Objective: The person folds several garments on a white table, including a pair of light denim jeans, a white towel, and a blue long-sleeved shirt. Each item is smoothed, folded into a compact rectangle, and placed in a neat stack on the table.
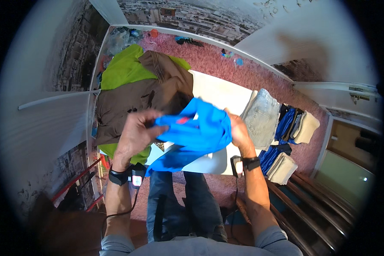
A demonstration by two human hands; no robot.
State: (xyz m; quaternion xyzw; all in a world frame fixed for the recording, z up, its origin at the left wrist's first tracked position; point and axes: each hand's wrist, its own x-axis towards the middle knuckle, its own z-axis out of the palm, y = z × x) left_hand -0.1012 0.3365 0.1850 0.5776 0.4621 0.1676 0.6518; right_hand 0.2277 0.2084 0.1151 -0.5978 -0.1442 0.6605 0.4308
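Note:
A bright blue cloth garment (208, 131) with a small red patch is bunched in the air above a white tabletop (217, 88). My left hand (139, 131), blurred, pinches its left edge between thumb and fingers. At the other side, my right hand (239, 130) grips the fabric, with the fingers partly hidden behind it. A loose blue part hangs toward the table's near edge. Left of the garment lies a heap of brown clothing (124, 105) over a lime green cloth (124, 70). Folded light denim (261, 116) lies right of my right hand.
Folded clothes stand in stacks at the right, among them a cream stack (307, 127) and a folded cream cloth (282, 168). Dark rails (300, 204) run at the lower right. Clear plastic bags (120, 40) lie at the far left on pink carpet (208, 59). Cables hang from both wrist devices.

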